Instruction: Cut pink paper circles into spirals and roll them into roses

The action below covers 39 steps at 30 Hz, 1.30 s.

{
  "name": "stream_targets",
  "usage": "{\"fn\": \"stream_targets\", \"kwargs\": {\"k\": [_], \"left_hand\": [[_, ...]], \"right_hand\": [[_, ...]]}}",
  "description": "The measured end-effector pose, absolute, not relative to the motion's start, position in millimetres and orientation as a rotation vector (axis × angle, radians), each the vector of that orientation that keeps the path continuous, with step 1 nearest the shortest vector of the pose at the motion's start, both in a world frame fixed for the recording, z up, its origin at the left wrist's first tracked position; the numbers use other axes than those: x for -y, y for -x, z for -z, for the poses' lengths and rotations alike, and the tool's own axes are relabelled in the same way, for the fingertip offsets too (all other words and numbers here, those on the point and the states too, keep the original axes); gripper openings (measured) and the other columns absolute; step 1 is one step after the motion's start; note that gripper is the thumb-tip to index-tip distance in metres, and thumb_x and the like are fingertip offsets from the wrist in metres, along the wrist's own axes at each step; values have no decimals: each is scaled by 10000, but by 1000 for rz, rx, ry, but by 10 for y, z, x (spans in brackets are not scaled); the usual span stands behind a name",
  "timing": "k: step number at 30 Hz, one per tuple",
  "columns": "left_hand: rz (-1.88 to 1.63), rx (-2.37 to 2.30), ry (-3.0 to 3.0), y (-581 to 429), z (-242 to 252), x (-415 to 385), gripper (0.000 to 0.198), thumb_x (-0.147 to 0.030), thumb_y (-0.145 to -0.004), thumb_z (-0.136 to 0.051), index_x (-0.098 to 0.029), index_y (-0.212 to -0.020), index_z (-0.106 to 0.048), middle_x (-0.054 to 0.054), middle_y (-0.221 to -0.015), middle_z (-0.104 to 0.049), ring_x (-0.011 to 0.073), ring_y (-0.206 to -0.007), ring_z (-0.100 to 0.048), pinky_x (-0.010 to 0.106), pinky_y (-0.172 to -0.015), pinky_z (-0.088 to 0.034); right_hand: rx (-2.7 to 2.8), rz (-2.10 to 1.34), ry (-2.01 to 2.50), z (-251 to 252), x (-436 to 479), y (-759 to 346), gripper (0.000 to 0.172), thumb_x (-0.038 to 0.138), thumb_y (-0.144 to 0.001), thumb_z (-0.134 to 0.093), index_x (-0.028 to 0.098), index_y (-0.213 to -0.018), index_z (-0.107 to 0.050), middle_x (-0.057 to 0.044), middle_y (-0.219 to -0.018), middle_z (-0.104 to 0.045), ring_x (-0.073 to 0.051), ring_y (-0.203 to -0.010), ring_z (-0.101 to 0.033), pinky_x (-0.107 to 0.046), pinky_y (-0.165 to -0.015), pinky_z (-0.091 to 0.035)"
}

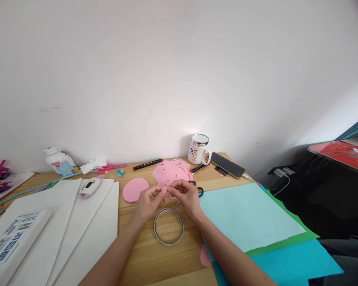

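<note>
My left hand [149, 201] and my right hand [187, 197] meet over the middle of the wooden table, fingertips pinched together on a small piece of pink paper [166, 190]. Most of that piece is hidden by the fingers. Just beyond lies a pile of pink paper cut-outs [173, 170], and to its left a pink paper circle [135, 189]. Black-handled scissors [200, 192] rest partly behind my right hand. A roll of tape [168, 243] lies flat on the table below both hands.
White sheets [98, 222] with a glue-tape dispenser [90, 187] and a white box [19, 238] cover the left. Light blue paper [247, 214] lies right. Behind stand a mug [198, 153], a phone [227, 165], a marker [147, 164] and a bottle [59, 161].
</note>
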State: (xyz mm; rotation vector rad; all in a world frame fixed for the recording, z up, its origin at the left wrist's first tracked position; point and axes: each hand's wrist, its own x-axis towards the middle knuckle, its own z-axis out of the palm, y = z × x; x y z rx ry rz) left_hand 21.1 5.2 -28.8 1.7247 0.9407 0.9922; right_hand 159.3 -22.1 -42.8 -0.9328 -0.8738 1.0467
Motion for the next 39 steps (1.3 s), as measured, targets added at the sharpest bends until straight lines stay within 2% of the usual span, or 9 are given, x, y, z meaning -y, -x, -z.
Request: {"fn": "stream_targets", "kwargs": {"k": [3,10,15,20,25,33,39], "left_hand": [[-1014,-922,-1726,-216,267,-47,281,-418,-780,-577,-167,-673,-643,5,-572,-661,148,-591,-634,263,-647,-525],[-1048,-1006,-1649,-207,281,-73,274,-414,-762,-588,-158,-677,-636,8,-553,-648,147,-559,-618,255,-598,-513],[-998,-990,-1680,-209,293,-66,278,-420,-766,-584,-163,-678,-642,15,-584,-658,156,-597,-626,266,-633,-514],[-995,-960,-1812,-195,301,-77,268,-400,-780,-566,-174,-677,-667,27,-669,-697,166,-663,-630,268,-662,-498],[-1026,-1036,-1885,-186,317,-90,243,-384,-783,-564,-186,-732,-696,28,-752,-718,166,-673,-603,254,-612,-456],[-1049,-991,-1726,-203,316,-93,257,-390,-779,-576,-165,-685,-658,18,-654,-682,157,-629,-613,254,-628,-480],[-1035,-981,-1634,-194,319,-110,237,-381,-735,-617,-152,-695,-662,16,-640,-669,147,-591,-608,242,-576,-486]], "right_hand": [[867,-1023,947,429,215,-1593,276,351,-541,-800,166,-672,-644,-10,-632,-660,-148,-549,-613,-301,-592,-546],[906,-1039,959,420,231,-1572,278,360,-631,-744,154,-812,-697,-58,-742,-706,-182,-673,-660,-329,-695,-543],[887,-1038,957,435,228,-1582,274,357,-597,-767,155,-758,-678,-53,-743,-704,-167,-615,-644,-322,-641,-549],[882,-1026,935,450,224,-1580,254,331,-575,-786,164,-697,-638,-6,-617,-660,-145,-552,-614,-296,-599,-534],[882,-995,943,456,218,-1571,231,317,-568,-789,168,-685,-656,-16,-630,-673,-156,-573,-621,-297,-593,-531],[918,-1006,965,431,227,-1567,239,322,-627,-750,166,-804,-716,-54,-761,-722,-182,-677,-660,-325,-686,-540],[887,-1022,947,447,220,-1570,230,318,-614,-763,161,-758,-677,-30,-684,-703,-162,-614,-654,-305,-658,-541]]}}
